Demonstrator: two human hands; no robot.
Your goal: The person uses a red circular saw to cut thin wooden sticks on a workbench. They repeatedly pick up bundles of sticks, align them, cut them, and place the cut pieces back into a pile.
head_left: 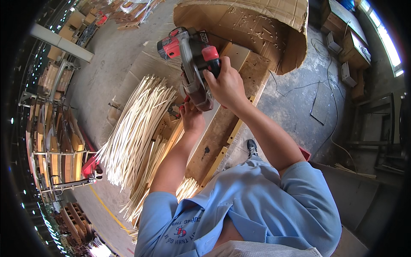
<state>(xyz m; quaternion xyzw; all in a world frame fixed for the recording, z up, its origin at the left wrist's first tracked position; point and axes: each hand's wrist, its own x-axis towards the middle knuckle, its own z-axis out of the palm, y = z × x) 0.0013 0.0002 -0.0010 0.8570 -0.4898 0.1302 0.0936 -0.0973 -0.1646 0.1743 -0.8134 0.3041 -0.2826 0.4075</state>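
My right hand (229,85) is wrapped around the rear handle of a red and black circular saw (186,58), which stands over the far end of a wooden workbench (253,70). Close to the saw's near end, my left hand (192,119) has its fingers curled at a small red part; its exact hold is hidden. A pale flat strip (198,150) runs along the bench beneath the saw. Left of the bench lies a large pile of thin pale wooden sticks (137,124).
Beyond the bench sits a big open cardboard box (239,23) with wood scraps in it. Cables (332,85) trail over the floor at right, near wooden cabinets (357,49). A rack of wooden parts (55,145) stands at far left.
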